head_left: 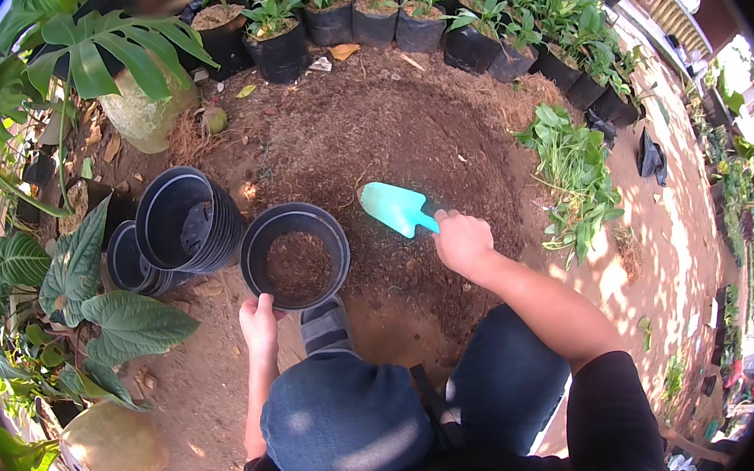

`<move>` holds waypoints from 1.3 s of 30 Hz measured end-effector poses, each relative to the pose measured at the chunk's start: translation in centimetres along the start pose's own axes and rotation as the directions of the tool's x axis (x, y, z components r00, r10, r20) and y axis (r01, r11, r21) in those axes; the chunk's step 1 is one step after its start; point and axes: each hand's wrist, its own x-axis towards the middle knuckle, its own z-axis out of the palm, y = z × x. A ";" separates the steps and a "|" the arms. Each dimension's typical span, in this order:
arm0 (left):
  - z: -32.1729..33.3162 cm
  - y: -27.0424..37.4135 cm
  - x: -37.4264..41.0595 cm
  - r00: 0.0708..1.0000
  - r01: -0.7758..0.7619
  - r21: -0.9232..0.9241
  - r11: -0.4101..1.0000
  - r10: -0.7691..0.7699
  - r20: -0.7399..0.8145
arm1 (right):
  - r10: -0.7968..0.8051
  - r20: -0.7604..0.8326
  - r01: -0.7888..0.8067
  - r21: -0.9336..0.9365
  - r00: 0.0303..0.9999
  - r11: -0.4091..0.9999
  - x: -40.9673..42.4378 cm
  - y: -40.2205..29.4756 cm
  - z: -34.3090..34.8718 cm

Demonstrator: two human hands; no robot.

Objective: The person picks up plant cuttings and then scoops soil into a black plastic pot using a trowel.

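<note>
My left hand grips the near rim of a round black plastic plant pot, thumb on the rim. Dark crumbly soil lies in the bottom of this pot. My right hand is closed around the handle of a turquoise garden trowel, its blade pointing left over loose brown soil, to the right of the pot. The blade looks free of any heap of soil. Left of the held pot stand a stack of black pots and some smaller black pots.
Potted seedlings in black grow bags curve along the back. Uprooted green plants lie on the ground at right. Broad-leaved plants and two rounded planters border the left. My shoe is just below the held pot.
</note>
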 end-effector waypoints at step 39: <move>0.5 -0.4 1.4 0.995 0.045 0.102 0.994 -0.036 -0.090 | 0.032 0.050 -0.038 0.142 0.998 0.989 1.1 -0.9 2.2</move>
